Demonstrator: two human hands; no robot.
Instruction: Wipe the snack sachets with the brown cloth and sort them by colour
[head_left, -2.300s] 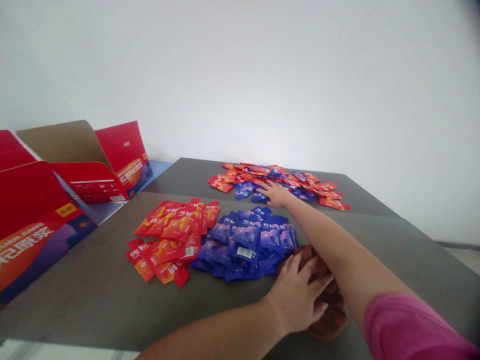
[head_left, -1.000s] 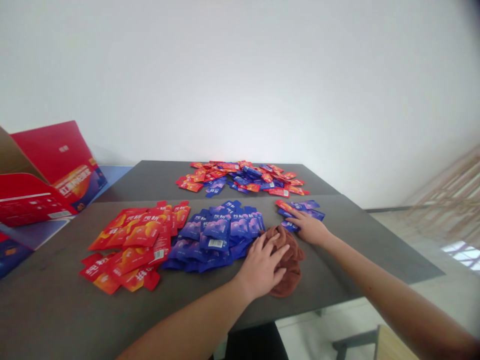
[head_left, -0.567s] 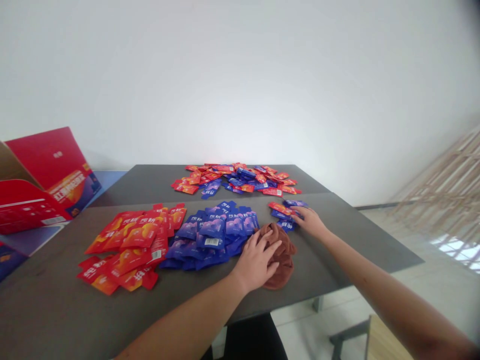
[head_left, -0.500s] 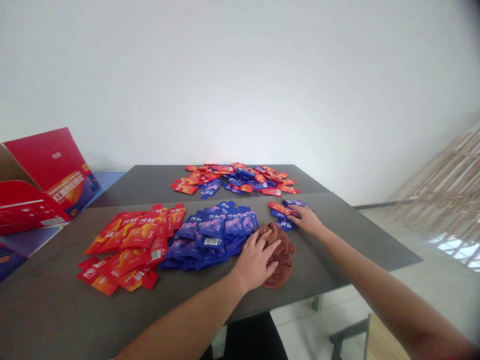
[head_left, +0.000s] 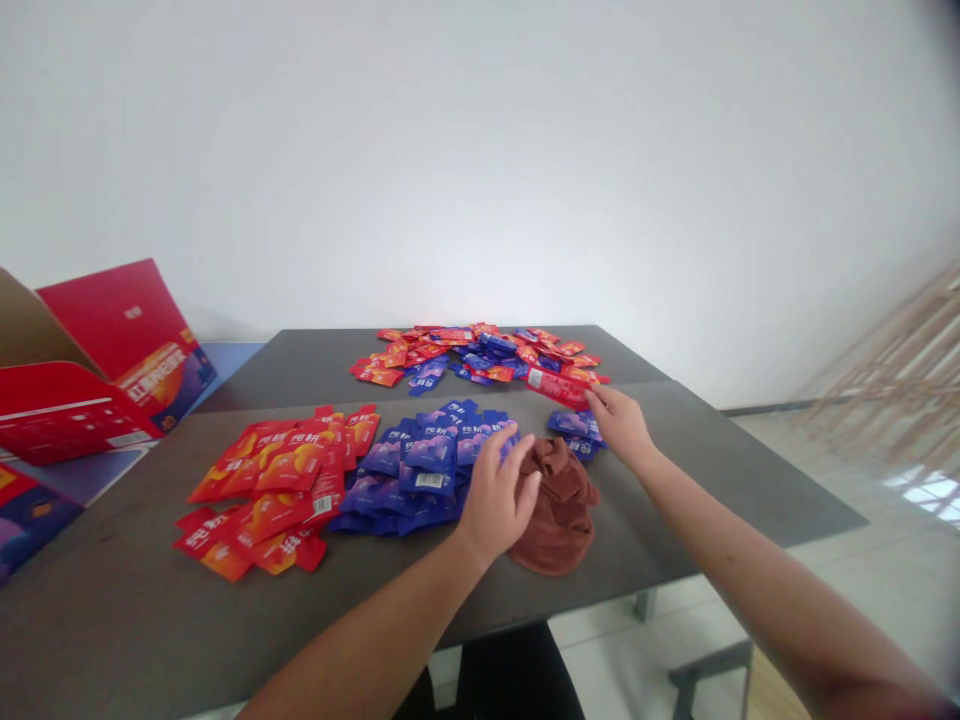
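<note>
Pinched in my right hand (head_left: pixel 621 425) is a red snack packet (head_left: pixel 556 387), raised with its barcode side showing. Below it a few blue packets (head_left: pixel 574 424) lie on the table beside a crumpled brown cloth (head_left: pixel 556 540). My left hand (head_left: pixel 495 497) hovers with fingers apart at the cloth's left edge and holds nothing. It partly covers the right side of a heap of blue packets (head_left: pixel 431 450). Further left lies a heap of red packets (head_left: pixel 281 470) with orange fruit pictures.
A mixed pile of red and blue packets (head_left: pixel 480 352) spreads along the table's far end, near the white wall (head_left: pixel 480 160). An open red carton (head_left: pixel 112 350) stands at the left. The dark table (head_left: pixel 720 480) ends at the right; a wooden lattice (head_left: pixel 892 400) is beyond.
My right hand has picked up the red packet from the small group and lifted it. My left hand has risen off the brown cloth and shifted slightly left.
</note>
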